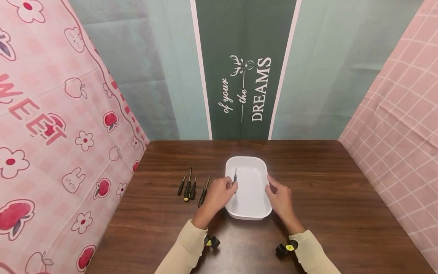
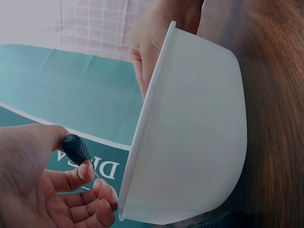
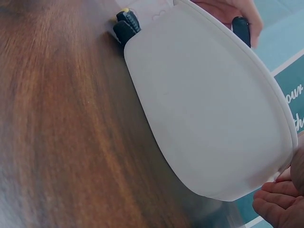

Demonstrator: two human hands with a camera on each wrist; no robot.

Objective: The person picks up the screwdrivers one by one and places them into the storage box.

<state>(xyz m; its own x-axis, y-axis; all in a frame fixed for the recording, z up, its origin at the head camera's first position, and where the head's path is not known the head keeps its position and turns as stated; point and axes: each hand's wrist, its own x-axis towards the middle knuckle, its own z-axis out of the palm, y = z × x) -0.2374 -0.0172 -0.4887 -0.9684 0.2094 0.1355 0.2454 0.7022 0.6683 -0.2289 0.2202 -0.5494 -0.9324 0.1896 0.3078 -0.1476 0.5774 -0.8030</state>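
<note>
My left hand point(image 1: 220, 192) pinches a small screwdriver point(image 1: 235, 177) over the left side of a white rectangular tray point(image 1: 251, 190). Its thin shaft points away from me, above the tray's inside. In the left wrist view the ribbed black handle point(image 2: 76, 149) sits between thumb and forefinger, while the other fingers are near the tray's rim. On the opposite side, my right hand point(image 1: 281, 198) holds the tray by its right rim. The tray's outer wall point(image 3: 209, 104) fills much of the right wrist view and hides part of the left hand.
Left of the tray, several black-handled screwdrivers point(image 1: 187, 190) lie on the brown wooden table point(image 1: 318, 182), one with a yellow end. The nearest of them point(image 1: 203, 195) lies close to my left wrist. Printed curtains point(image 1: 239, 76) stand behind the table and along both sides.
</note>
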